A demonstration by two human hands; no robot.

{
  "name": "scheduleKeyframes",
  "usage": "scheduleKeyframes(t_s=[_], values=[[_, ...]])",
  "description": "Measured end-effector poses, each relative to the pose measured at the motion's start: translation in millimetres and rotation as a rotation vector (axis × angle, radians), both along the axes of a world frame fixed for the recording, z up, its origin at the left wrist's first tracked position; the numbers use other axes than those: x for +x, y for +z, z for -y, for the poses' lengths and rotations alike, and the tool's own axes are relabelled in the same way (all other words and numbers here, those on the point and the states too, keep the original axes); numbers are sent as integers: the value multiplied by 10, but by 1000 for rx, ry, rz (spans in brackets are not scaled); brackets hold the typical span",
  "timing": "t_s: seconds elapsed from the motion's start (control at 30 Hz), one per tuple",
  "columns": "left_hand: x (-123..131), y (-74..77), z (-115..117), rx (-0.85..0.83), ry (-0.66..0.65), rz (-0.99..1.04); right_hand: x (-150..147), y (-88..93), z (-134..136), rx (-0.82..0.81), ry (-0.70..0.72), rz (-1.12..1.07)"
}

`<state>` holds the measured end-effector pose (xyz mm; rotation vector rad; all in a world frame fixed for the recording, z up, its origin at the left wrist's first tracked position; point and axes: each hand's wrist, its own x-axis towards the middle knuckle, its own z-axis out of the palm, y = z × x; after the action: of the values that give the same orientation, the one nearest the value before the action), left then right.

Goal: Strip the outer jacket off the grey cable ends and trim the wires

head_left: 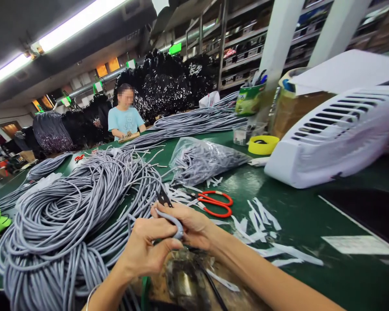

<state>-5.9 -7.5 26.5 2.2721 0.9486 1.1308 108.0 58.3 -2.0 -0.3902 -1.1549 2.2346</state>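
A short bent length of grey cable is pinched between my two hands near the bench's front edge. My left hand is closed on it, thumb and fingers pressed together. From the other side, my right hand is closed around the same cable. Just beyond my right fingers, dark pointed blades stick up; their handles are hidden, and I cannot tell whether that hand holds them. Red-handled scissors lie to the right. A large coil of grey cable is heaped on the left.
A clear bag of short grey pieces lies beyond the scissors. White strips are scattered on the green bench. A white fan and yellow tape roll stand right. A metal device sits below my hands. A co-worker sits across.
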Motion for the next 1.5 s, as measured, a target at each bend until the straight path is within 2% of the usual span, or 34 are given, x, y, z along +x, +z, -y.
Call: scheduleKeyframes(t_s=[0.07, 0.17, 0.2, 0.23, 0.3, 0.33, 0.43, 0.5, 0.6, 0.63, 0.7, 0.77, 0.83, 0.9, 0.97, 1.0, 1.07, 1.13, 1.23, 1.3, 1.37, 1.43, 1.47, 1.5], values=[[-17, 13, 17, 61, 141, -61, 34, 62, 28, 66, -183, 39], [-28, 32, 40, 88, 407, -155, 134, 185, 95, 292, -680, 38], [-24, 35, 47, 70, 433, -188, 167, 216, 114, 383, -807, 35], [-18, 35, 52, 47, 417, -220, 193, 239, 128, 454, -874, 37], [-1, 27, 64, 11, 326, -257, 213, 258, 131, 456, -823, 57], [8, 21, 71, 0, 279, -260, 206, 254, 122, 388, -720, 73], [29, 6, 92, -28, 170, -229, 142, 214, 80, 123, -295, 137], [37, 6, 98, -49, 115, -226, 90, 182, 65, 27, -91, 174], [29, 20, 84, -62, 65, -271, 28, 158, 79, 5, -6, 178], [21, 28, 74, -71, 63, -281, 14, 158, 88, 17, -33, 172], [-3, 45, 51, -92, 126, -235, 2, 168, 104, 45, -188, 157], [-32, 61, 32, -61, 308, -98, 21, 184, 119, 121, -430, 127], [-53, 75, 18, 59, 540, 51, 72, 195, 140, 330, -657, 102], [-59, 81, 11, 206, 700, 110, 144, 197, 167, 652, -828, 84], [-43, 77, 11, 294, 720, 73, 213, 198, 191, 918, -954, 57], [-29, 70, 15, 304, 680, 35, 238, 202, 196, 975, -1007, 46], [2, 50, 26, 277, 534, -24, 261, 221, 185, 905, -1057, 46], [25, 28, 40, 227, 383, -24, 241, 249, 153, 658, -941, 66], [35, 4, 52, 187, 271, 67, 151, 266, 114, 267, -516, 33], [34, -5, 53, 179, 246, 136, 74, 244, 122, 95, -253, -9], [34, -11, 54, 160, 225, 189, 4, 204, 147, -7, -81, -23], [36, -11, 55, 138, 230, 213, -33, 170, 161, -19, -16, 18], [37, -8, 56, 124, 251, 206, -31, 164, 159, 31, -62, 53], [38, -3, 56, 106, 283, 189, -12, 166, 153, 128, -190, 91]])
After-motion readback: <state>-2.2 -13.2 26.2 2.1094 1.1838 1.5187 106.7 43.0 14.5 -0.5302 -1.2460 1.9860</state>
